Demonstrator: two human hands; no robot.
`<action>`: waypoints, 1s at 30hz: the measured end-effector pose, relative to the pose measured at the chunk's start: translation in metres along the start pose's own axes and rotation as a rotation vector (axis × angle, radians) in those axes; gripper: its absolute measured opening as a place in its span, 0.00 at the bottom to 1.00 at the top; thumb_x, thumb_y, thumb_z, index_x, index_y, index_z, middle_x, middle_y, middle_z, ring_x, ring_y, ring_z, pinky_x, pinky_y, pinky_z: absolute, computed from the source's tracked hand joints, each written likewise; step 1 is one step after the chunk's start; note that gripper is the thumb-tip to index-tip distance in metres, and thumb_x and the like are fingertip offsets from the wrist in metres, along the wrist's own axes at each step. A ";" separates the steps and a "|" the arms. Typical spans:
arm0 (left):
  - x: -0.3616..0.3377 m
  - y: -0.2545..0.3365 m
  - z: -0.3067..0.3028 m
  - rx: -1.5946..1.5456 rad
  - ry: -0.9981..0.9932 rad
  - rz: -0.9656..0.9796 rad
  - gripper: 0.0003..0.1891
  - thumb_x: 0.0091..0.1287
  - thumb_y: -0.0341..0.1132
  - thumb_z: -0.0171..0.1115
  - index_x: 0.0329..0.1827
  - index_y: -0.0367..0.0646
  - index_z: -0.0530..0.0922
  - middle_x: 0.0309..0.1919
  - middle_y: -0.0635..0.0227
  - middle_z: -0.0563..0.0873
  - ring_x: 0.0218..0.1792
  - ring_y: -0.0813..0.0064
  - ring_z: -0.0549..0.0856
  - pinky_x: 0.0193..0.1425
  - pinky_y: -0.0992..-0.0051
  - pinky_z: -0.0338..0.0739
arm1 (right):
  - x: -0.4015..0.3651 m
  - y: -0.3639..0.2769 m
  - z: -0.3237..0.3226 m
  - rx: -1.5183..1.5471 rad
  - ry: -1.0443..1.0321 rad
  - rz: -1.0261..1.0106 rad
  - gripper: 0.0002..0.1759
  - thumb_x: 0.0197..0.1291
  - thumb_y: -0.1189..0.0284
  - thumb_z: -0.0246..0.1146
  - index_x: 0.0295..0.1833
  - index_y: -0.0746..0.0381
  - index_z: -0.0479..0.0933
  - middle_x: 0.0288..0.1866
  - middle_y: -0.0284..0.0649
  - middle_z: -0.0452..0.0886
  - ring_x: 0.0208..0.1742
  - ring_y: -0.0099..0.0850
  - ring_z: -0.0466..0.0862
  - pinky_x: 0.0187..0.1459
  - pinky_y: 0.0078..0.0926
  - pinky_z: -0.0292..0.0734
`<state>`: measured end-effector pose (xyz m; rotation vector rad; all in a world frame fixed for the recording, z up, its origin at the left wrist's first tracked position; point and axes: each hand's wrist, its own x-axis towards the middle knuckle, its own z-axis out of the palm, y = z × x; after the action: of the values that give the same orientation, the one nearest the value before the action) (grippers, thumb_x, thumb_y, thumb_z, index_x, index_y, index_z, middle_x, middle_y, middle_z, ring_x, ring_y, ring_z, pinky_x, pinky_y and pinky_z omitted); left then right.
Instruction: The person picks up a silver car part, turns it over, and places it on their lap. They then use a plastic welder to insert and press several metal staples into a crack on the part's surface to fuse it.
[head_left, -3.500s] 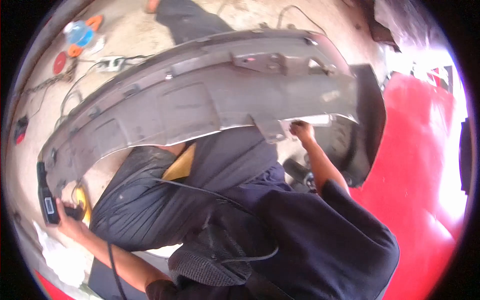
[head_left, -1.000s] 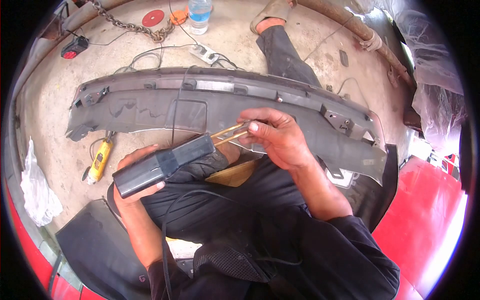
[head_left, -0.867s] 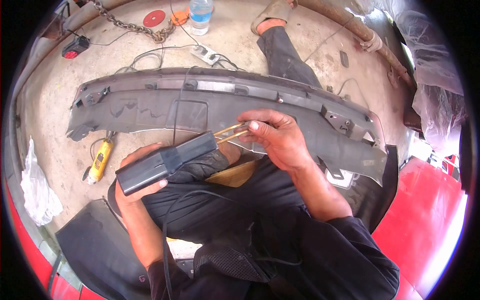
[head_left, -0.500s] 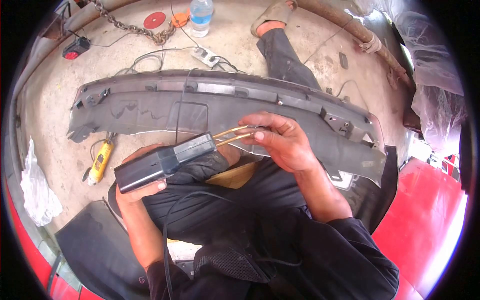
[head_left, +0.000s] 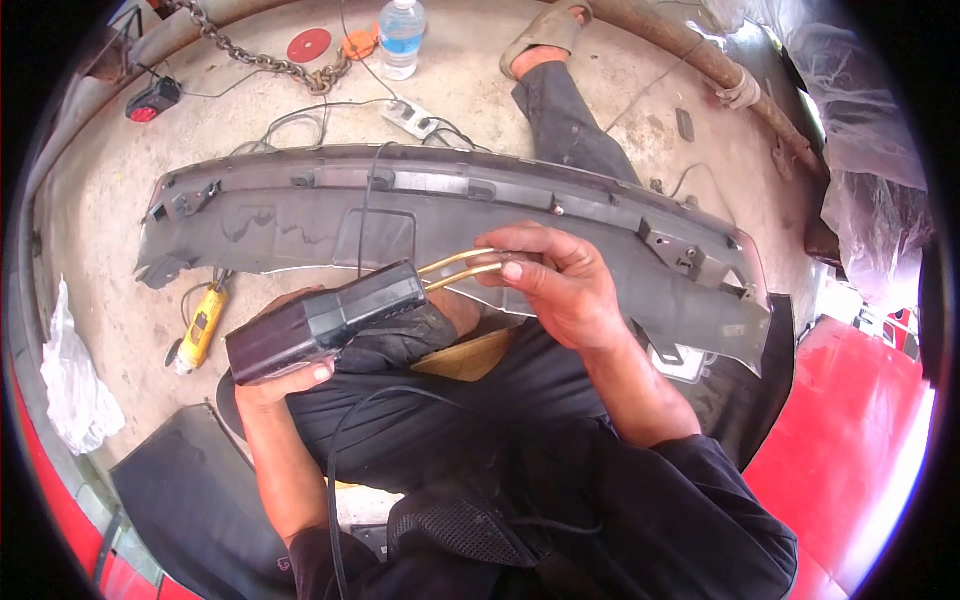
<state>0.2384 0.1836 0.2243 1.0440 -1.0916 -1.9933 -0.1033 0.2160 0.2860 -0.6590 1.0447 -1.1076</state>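
My left hand (head_left: pixel 275 385) grips a black box-shaped tool (head_left: pixel 325 320) with two brass prongs (head_left: pixel 455 272) at its front end. My right hand (head_left: pixel 555 285) pinches the tips of those prongs between thumb and fingers. A black cable (head_left: pixel 345 450) runs from the tool down over my dark trousers. Just beyond both hands a long grey car bumper (head_left: pixel 300 210) lies across my lap and the concrete floor, inner side up.
On the floor lie a yellow tool (head_left: pixel 203 325), a white power strip (head_left: pixel 412 118), a water bottle (head_left: pixel 401 30), a chain (head_left: pixel 262 55), a red disc (head_left: pixel 307 45) and a white plastic bag (head_left: pixel 65 375). Red car bodywork (head_left: pixel 860 430) is at the right. A rusty pipe (head_left: pixel 690 50) runs along the far right.
Since 3.5 s ago the bumper has come down flat and both hands have met at the tool. In the last second my right fingers shifted slightly on the prongs.
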 end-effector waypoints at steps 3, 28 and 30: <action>0.000 0.004 0.001 0.056 0.013 0.012 0.44 0.39 0.31 0.81 0.64 0.27 0.73 0.44 0.60 0.86 0.38 0.73 0.86 0.47 0.74 0.81 | -0.002 0.002 0.002 -0.043 0.053 0.003 0.15 0.63 0.85 0.63 0.55 0.73 0.79 0.57 0.52 0.81 0.57 0.39 0.83 0.59 0.35 0.80; 0.029 0.063 -0.055 0.254 0.004 0.093 0.38 0.39 0.28 0.82 0.60 0.35 0.79 0.48 0.60 0.87 0.49 0.68 0.85 0.55 0.68 0.79 | 0.019 0.011 0.027 -0.351 -0.057 -0.028 0.45 0.57 0.81 0.71 0.78 0.63 0.56 0.71 0.50 0.72 0.55 0.29 0.82 0.56 0.27 0.80; 0.043 0.052 -0.078 0.320 0.120 -0.020 0.39 0.35 0.26 0.81 0.59 0.37 0.79 0.49 0.63 0.86 0.45 0.70 0.84 0.49 0.69 0.79 | 0.012 0.028 0.022 -0.401 0.018 0.169 0.46 0.57 0.74 0.74 0.77 0.65 0.57 0.67 0.48 0.75 0.55 0.31 0.82 0.57 0.29 0.80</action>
<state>0.2925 0.0954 0.2284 1.3235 -1.3671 -1.7804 -0.0711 0.2131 0.2667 -0.8610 1.3282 -0.7634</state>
